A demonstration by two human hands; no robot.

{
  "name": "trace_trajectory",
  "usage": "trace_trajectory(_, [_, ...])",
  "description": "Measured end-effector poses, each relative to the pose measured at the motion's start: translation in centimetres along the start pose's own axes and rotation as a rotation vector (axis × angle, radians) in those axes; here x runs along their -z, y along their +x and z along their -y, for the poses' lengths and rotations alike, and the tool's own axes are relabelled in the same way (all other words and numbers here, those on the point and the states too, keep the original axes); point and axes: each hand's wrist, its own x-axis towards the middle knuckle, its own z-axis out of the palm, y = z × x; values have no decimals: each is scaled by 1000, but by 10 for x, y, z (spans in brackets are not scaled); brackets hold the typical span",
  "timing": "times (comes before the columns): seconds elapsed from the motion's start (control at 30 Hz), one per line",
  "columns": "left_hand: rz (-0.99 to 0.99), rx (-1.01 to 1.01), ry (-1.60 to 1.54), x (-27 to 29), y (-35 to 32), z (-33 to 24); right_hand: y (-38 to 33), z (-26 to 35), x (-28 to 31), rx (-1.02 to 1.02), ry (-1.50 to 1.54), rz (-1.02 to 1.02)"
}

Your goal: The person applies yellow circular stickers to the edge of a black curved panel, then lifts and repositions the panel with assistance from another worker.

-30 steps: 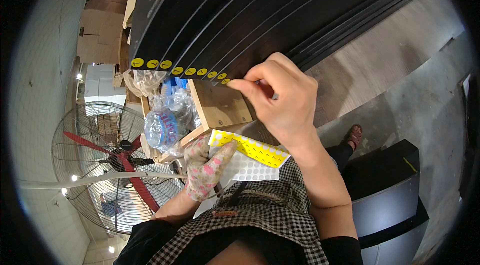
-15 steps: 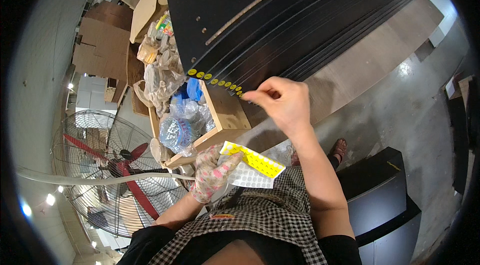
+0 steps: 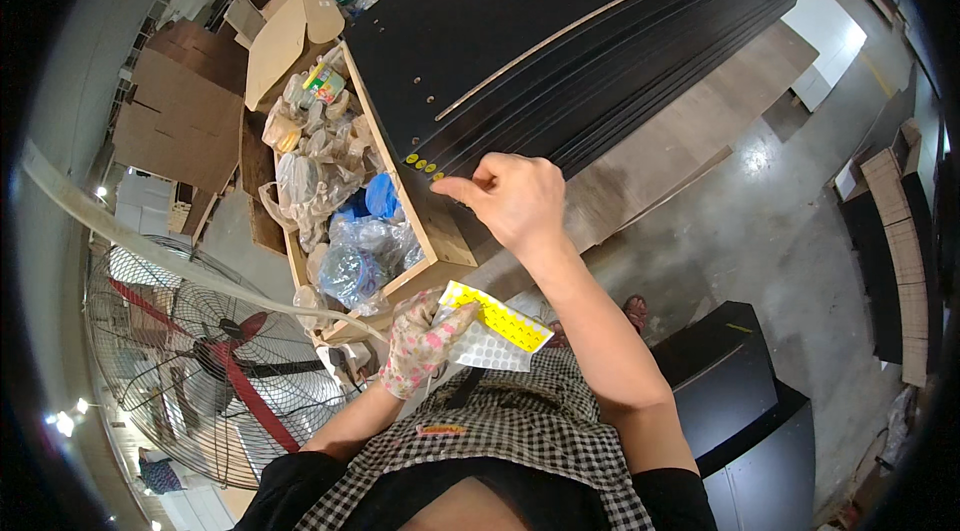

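My left hand [image 3: 418, 343], in a flower-patterned glove, pinches a sheet of round yellow stickers [image 3: 515, 328] in front of the checked apron. Part of the sheet's white backing hangs below the yellow rows. Over the near corner of a stack of curved black panels [image 3: 560, 41] is my bare right hand [image 3: 515, 199]. Its fingers are curled and its thumb reaches left to the panel edges. Beside the thumb tip runs a short row of yellow round stickers [image 3: 421, 165], one per panel edge; the hand covers the row's continuation. Anything inside the curled fingers is hidden.
Left of the stack stands a wooden box [image 3: 400, 288] filled with plastic bags and wrap. A large caged fan [image 3: 215, 356] with red blades is at lower left, a pale hose [image 3: 190, 271] crossing it. More black curved pieces [image 3: 735, 371] lie at lower right.
My right hand has shifted along the sticker row toward its upper-left end, the thumb now more outstretched. The view has shifted too. My left hand still holds the sticker sheet.
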Motion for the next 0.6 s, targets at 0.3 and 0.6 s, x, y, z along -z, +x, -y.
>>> trace_trajectory(0.3, [2,-14,-182,2,0,-21,-48,-43,80,-451,315,294])
trace_trajectory(0.6, [196,-39,-275,-12,13,-33,-137,4,121,-512,413,382])
